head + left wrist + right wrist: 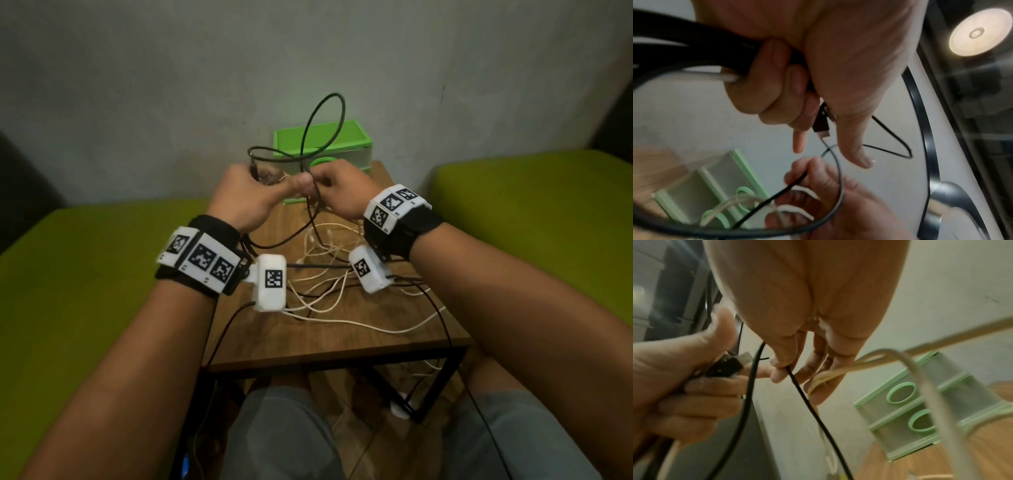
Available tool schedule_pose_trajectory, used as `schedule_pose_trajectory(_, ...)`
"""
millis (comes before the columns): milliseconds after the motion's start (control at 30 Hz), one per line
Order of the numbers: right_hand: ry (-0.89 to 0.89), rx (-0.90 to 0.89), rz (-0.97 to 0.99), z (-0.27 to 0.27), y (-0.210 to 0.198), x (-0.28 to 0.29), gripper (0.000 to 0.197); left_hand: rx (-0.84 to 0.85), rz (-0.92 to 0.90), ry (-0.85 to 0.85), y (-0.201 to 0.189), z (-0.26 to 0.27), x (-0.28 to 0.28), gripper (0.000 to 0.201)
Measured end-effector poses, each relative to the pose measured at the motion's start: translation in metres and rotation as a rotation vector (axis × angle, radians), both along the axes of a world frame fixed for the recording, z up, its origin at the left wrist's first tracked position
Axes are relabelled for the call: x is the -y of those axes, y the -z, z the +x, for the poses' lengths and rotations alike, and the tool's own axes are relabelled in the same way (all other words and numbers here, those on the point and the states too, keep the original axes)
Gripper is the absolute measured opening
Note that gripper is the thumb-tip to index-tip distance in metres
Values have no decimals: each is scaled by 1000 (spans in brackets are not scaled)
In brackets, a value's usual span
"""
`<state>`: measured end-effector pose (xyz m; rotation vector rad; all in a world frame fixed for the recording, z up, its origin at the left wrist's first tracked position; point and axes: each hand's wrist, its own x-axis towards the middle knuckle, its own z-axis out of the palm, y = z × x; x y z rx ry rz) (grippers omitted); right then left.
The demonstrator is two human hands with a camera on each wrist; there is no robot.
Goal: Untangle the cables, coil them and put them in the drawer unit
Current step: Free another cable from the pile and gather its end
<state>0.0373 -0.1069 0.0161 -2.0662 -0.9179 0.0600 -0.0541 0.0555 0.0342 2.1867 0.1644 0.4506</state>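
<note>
Both hands are raised over the wooden table (342, 346), in front of the green drawer unit (356, 137). My left hand (246, 195) grips several strands of black cable (309, 126), whose loops rise above the hands. In the left wrist view its black USB plug (821, 125) sticks out between fingers and thumb, and a white strand (727, 78) runs through the same fist. My right hand (339, 185) pinches the black cable (807, 402) between thumb and forefinger. White cable (838, 369) lies across its other fingers. More white cables (371, 328) lie tangled on the table.
The drawer unit (920, 410) stands at the table's far edge against the wall, its two ring-handled drawers closed. Green cushions (85, 274) flank the table on both sides. Some cables hang off the front right edge near the black frame (442, 383).
</note>
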Motion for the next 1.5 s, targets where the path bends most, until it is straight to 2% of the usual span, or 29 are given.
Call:
schedule_pose_trajectory(133,-27,-9,20,6,-5,-16,25,67,-118,-22,4,2,0,27)
schedule_pose_trajectory(267,-68,-91,80,6,-7,-21,23,85,-249,-50,5,3,-4,24)
schedule_pose_trajectory(367,-93,-65,44,5,-8,-20,20,121,-307,-21,6,3,-4,25)
schedule_pose_trajectory(500,-120,-20,-58,3,-10,-16,19,203,-307,-42,6,4,1,4)
schedule_pose_trajectory(567,-131,-21,-87,0,-5,-14,22,302,-365,-139,-1,5,-6,11)
schedule_pose_trajectory(633,-133,-7,-91,0,5,-12,25,353,-404,-162,-11,6,-17,11)
schedule_pose_trajectory(767,-163,-77,33,-2,6,-14,23,233,-268,-47,-15,2,-16,9)
schedule_pose_trajectory(867,-216,-46,116,-9,-4,-16,17,176,-244,87,-2,-2,0,8)
schedule_pose_trajectory(1033,-162,-23,5,-7,1,-21,18,264,-290,-44,16,3,3,19)
schedule_pose_trajectory(1233,-83,33,-218,-15,27,1,29,499,-458,-188,-21,2,-29,30)
schedule_pose_trajectory(1333,-74,6,-179,-12,33,4,26,462,-521,-202,-25,2,-48,33)
schedule_pose_trajectory(1400,-77,6,-125,-9,28,2,24,419,-506,-148,-17,3,-41,33)
schedule_pose_trajectory(1500,-109,-33,-16,-11,15,-6,22,302,-464,-37,0,3,-22,17)
